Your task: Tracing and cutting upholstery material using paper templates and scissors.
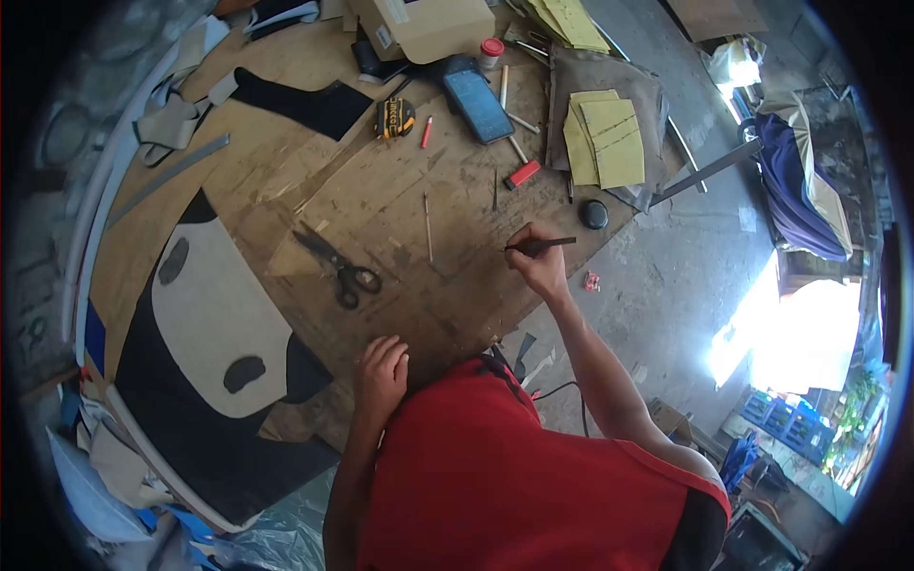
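My right hand (pixel 539 262) is closed around a dark, slim pen-like tool (pixel 552 245), its tip just above or on the bare wood of the worktable (pixel 466 281). Palm down at the table's near edge lies my left hand (pixel 383 373), fingers stretched and holding nothing. Black-handled scissors (pixel 343 269) rest with their blades apart, up and left of that hand. Between the scissors and my right hand is a thin pale stick (pixel 428 228). A cream-coloured piece (pixel 221 309) with dark oval patches lies on black material (pixel 162 409) at the left.
Along the far side are a tape measure (pixel 395 117), a phone (pixel 478 105), a red marker (pixel 427 131), a red-headed tool (pixel 523 174) and a cardboard box (pixel 424 29). Yellow pattern pieces (pixel 609 143) lie on a grey cushion. A round black object (pixel 594 214) sits by the right edge.
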A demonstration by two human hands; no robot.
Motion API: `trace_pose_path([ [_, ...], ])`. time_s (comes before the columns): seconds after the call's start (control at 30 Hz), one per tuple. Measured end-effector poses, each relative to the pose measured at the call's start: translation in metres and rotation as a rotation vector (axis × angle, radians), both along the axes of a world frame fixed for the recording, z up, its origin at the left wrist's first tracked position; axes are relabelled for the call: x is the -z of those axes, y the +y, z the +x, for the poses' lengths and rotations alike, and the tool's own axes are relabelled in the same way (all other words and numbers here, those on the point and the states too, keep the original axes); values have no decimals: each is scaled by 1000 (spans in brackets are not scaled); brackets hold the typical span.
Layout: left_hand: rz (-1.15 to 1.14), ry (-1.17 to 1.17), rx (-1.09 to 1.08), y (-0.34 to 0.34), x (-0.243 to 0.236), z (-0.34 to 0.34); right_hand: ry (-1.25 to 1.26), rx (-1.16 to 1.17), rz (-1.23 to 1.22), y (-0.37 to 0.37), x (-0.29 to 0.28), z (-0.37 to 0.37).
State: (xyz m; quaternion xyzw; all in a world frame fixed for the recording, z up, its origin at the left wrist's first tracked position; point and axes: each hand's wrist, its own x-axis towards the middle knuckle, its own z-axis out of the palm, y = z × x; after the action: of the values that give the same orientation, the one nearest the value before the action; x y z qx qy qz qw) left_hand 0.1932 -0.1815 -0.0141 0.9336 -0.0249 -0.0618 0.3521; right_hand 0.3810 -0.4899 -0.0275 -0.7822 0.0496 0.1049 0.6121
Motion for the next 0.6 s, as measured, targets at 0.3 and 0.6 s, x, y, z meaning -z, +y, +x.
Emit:
trace_pose_path([
  [0.3,112,45,-223,11,9,-81,-41,-7,56,9,-3,12],
  [0.6,324,493,-84,0,-16,-102,-241,-121,188,87,-49,125],
])
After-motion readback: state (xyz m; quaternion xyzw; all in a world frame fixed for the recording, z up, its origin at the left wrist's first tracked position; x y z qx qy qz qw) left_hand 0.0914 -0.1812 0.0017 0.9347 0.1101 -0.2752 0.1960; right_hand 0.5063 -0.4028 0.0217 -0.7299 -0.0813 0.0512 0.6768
